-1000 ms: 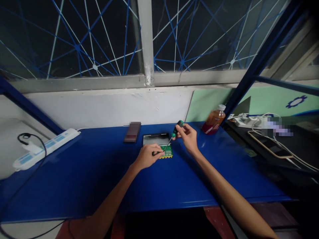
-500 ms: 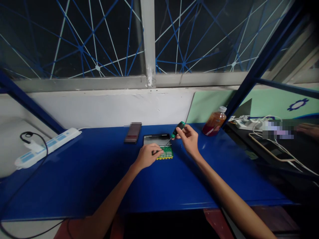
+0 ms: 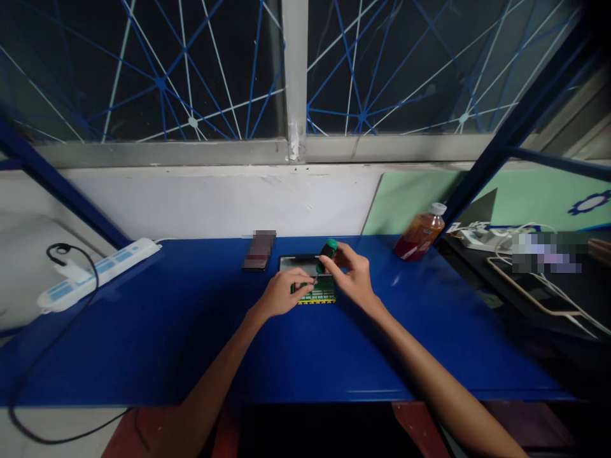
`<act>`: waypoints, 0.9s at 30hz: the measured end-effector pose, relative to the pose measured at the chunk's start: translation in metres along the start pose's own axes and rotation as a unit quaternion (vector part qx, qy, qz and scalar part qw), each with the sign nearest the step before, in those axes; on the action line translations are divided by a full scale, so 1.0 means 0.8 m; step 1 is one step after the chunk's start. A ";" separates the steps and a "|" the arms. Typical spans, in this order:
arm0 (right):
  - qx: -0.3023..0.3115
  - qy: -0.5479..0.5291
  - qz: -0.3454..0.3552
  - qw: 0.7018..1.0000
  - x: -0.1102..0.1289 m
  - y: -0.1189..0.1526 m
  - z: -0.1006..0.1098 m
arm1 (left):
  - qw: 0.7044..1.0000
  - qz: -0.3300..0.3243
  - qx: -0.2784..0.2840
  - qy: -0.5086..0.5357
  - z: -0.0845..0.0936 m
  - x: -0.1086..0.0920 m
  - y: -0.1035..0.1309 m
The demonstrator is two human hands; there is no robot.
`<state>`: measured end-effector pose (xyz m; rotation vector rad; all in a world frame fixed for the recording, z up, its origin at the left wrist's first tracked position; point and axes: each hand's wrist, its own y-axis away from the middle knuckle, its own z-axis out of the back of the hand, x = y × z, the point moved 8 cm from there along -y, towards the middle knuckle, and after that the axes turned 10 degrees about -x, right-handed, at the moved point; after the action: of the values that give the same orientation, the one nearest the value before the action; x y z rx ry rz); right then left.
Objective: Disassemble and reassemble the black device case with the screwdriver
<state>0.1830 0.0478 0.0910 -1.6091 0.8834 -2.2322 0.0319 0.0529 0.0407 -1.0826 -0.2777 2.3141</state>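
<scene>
My right hand (image 3: 352,273) is closed around a green and black screwdriver (image 3: 328,253), whose shaft points down and left. The fingers of my left hand (image 3: 283,291) are pinched near the screwdriver's tip, over a green circuit board (image 3: 324,292) with a yellow-marked front edge. What those fingertips hold, if anything, is too small to make out. Behind the board lies an open dark case (image 3: 296,263) with a grey inside, partly covered by my left hand.
A dark phone (image 3: 259,251) lies behind the case on the blue table (image 3: 191,356). At the left is a white power strip (image 3: 102,273) with a black cable. A drink bottle (image 3: 420,234) stands back right, near another phone (image 3: 534,286) and cables.
My right hand has brought the screwdriver left and lower, and its handle is now more upright. My left hand stays at the board. The whole view has shifted slightly.
</scene>
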 end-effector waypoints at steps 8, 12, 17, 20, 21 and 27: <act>0.008 0.041 0.069 0.997 0.011 0.004 -0.004 | 1.000 -0.012 0.003 -0.018 -0.009 0.002 0.001; 0.013 0.056 0.105 0.993 0.018 0.005 -0.006 | 1.000 -0.016 0.003 -0.013 -0.009 0.001 0.000; 0.025 0.052 0.136 0.989 0.027 0.008 -0.009 | 0.999 -0.016 0.005 -0.038 -0.006 -0.002 0.000; 0.033 0.050 0.142 0.988 0.029 0.010 -0.011 | 0.999 -0.019 -0.001 -0.046 -0.006 -0.001 0.000; 0.034 0.050 0.140 0.988 0.028 0.011 -0.012 | 0.999 -0.018 -0.008 -0.046 -0.006 0.000 0.000; 0.038 0.070 0.099 0.992 0.022 0.010 -0.018 | 0.997 -0.020 -0.064 -0.030 -0.004 0.006 -0.001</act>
<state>0.1625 0.0369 0.0964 -1.2832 0.9384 -2.2306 0.0320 0.0561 0.0356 -1.0607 -0.4715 2.3221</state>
